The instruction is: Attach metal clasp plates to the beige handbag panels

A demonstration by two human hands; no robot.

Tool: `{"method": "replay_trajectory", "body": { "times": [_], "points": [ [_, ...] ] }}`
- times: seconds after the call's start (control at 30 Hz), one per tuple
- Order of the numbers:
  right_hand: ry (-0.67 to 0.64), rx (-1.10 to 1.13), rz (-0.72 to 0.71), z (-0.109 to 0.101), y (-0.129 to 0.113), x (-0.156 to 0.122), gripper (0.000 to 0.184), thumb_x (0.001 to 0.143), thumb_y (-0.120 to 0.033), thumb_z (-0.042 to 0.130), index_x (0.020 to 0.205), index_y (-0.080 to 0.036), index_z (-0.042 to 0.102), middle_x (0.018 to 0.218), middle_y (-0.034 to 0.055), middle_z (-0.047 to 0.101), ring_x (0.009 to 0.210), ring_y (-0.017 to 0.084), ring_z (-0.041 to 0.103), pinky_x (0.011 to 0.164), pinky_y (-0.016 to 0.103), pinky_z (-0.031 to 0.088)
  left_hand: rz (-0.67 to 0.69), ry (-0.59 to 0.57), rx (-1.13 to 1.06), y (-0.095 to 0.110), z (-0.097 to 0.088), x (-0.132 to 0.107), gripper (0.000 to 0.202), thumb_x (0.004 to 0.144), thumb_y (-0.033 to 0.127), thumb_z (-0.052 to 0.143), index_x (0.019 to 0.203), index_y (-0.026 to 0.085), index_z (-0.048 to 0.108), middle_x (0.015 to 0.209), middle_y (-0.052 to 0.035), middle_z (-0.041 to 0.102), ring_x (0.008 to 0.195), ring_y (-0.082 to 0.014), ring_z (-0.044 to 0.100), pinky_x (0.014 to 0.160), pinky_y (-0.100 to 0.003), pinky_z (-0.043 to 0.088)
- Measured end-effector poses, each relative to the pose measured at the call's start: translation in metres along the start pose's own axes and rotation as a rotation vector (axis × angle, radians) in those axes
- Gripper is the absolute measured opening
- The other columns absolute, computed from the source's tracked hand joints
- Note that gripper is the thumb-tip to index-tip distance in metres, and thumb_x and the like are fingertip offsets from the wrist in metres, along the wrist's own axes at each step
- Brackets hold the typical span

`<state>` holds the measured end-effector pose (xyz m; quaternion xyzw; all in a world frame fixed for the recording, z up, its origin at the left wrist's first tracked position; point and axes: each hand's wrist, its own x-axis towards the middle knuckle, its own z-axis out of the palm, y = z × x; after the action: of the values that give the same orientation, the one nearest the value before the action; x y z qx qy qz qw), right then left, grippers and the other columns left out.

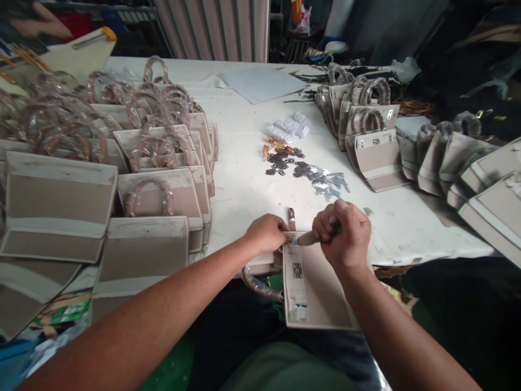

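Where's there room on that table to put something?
Between the left bags and metal pieces, white table lies bare; another patch separates those pieces from the right bags. The sides and the space over the held bag are crowded.

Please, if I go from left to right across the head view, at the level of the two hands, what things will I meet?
Left group of bags → left hand → tool held in the right fist → right hand → right group of bags.
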<state>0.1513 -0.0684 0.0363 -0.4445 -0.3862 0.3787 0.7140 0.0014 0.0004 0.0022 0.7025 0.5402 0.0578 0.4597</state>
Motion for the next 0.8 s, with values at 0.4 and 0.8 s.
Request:
{"method": "replay_trajectory", "body": {
  "times": [0.4, 0.8],
  "points": [
    [-0.251, -0.301, -0.039, 0.020, -0.026, 0.004, 0.057, 0.099, -0.054, 0.068, 0.054, -0.023, 0.052, 0.048, -0.0021, 0.054, 0.043, 0.011, 0.046, 0.047, 0.028, 0.039, 0.089, -0.014, 0.014, -0.002, -0.002, 0.000, 0.012, 0.072, 0.026, 0.077, 0.062, 0.020, 0.074, 0.056, 0.0007, 0.065, 0.056, -0.0153, 0.056, 0.053, -0.029, 0.034],
    [-0.273, -0.311, -0.007, 0.019, -0.018, 0.004, 0.056, 0.099, -0.051, 0.065, 0.053, -0.024, 0.049, 0.046, -0.0030, 0.051, 0.041, 0.011, 0.045, 0.045, 0.028, 0.039, 0.059, -0.008, -0.081, 0.002, -0.003, -0.005, 0.008, 0.068, 0.018, 0.077, 0.060, 0.018, 0.074, 0.051, 0.0001, 0.062, 0.053, -0.0161, 0.057, 0.054, -0.028, 0.039]
  ]
}}
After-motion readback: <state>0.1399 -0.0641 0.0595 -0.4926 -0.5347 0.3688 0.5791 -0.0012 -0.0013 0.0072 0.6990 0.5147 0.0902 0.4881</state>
